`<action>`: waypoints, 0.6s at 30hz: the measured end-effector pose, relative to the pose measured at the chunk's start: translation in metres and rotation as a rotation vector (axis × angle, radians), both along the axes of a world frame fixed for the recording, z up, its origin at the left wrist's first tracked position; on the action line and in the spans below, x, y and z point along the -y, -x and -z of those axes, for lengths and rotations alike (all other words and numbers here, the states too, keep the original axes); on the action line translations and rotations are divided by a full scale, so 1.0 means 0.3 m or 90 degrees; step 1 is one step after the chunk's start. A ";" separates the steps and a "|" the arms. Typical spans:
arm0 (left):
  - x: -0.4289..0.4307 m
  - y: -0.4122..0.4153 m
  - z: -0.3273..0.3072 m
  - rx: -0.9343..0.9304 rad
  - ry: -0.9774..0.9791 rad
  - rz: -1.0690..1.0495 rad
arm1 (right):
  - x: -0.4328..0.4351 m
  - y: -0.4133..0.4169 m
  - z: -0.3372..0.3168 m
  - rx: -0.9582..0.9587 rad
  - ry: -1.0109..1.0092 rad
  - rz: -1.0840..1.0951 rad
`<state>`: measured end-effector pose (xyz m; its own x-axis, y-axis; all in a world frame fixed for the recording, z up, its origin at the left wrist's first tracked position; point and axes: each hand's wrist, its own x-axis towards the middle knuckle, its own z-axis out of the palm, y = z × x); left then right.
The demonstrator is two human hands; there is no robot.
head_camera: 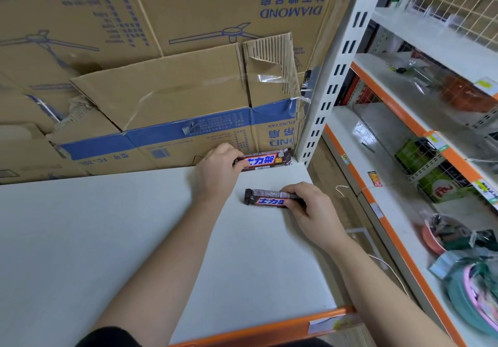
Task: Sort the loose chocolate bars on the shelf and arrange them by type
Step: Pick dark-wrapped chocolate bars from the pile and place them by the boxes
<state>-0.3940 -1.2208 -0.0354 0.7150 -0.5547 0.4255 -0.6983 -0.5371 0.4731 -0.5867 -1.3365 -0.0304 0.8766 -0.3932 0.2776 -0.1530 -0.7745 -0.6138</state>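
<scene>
Up close, the left hand [218, 170] has its fingers curled round the left end of the back chocolate bar [266, 161], which lies against the cardboard box [175, 99] at the far right corner of the white shelf [107, 239]. The right hand [310, 204] grips the right end of the front chocolate bar [265, 198], flat on the shelf, near the first but apart from it. Both wrappers are dark brown with blue labels. A slotted white post [336, 64] stands at that corner.
</scene>
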 end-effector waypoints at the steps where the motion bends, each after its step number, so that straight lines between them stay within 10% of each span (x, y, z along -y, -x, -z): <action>1: -0.002 0.001 0.002 0.005 -0.007 -0.005 | 0.001 0.000 0.000 -0.003 -0.001 0.000; 18: -0.569 -0.083 0.042 0.053 -0.165 -0.088 | -0.174 -0.423 -0.056 -0.009 0.052 -0.049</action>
